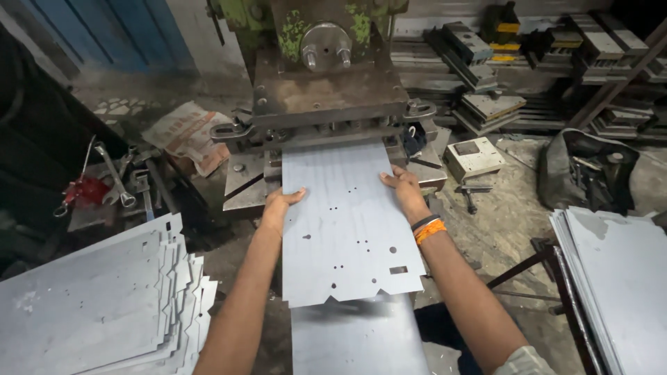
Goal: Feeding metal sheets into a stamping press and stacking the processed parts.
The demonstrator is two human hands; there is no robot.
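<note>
Sheets lie nearest: a fanned stack of cut sheets (90,305) at the lower left, notched edges stepped so each can be picked off alone, and a squared pile of blank sheets (618,278) on a stand at the lower right, both within arm's reach of the press. Between them another flat sheet (358,340) sits low as a feed surface. Above it lies the punched metal sheet (347,222), its holes, small slot and notched near edge towards the person, its far edge tucked under the press. The left hand (281,205) rests on the sheet's left edge with fingers spread flat, gripping nothing, seemingly squaring it. The right hand (403,187), an orange band (431,229) at its wrist, lies open on the right edge, fingers pointing forward. Both press from the sides, probably to keep the sheet straight in the die. Beyond stands the rusty, green-flecked press (326,83) with bolts and clamps. To its left spanners (114,177) and a red tool (83,191) lie on a dirty desk; on the right a grey box (474,157) lies on the floor, with heavy metal blocks (486,69) stacked behind
</note>
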